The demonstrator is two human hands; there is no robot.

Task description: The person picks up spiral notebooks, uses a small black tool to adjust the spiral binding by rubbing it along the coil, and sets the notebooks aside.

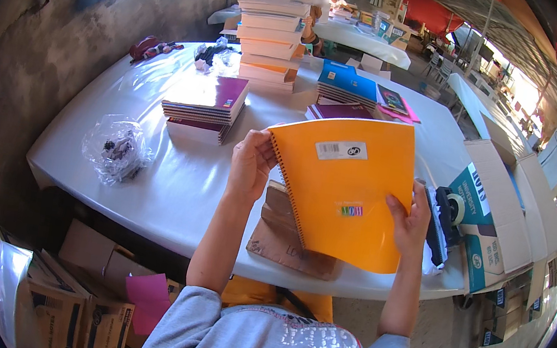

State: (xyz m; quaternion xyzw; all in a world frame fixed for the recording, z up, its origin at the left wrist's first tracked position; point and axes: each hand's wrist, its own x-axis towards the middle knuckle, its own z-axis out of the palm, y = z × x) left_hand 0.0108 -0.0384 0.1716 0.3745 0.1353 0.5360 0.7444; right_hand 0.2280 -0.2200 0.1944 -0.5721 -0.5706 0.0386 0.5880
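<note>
While hands [331,194] grip it, orange notebook [346,189] near-upright, spiral left, seemingly tilted.

Held: we grip an orange spiral notebook [345,189], left hand [250,165] at its coil, right hand [409,221] at its far edge.
Beyond hands: maroon notebook stack [207,104] on white desk [173,182].

White barcode sticker [341,150] sits near the top of the orange notebook's cover, with a small colourful logo [350,210] lower down. Off the table's right edge there's an open white-and-teal cardboard box [488,221]. Brown printed cartons [76,319] sit under the near left corner.
</note>
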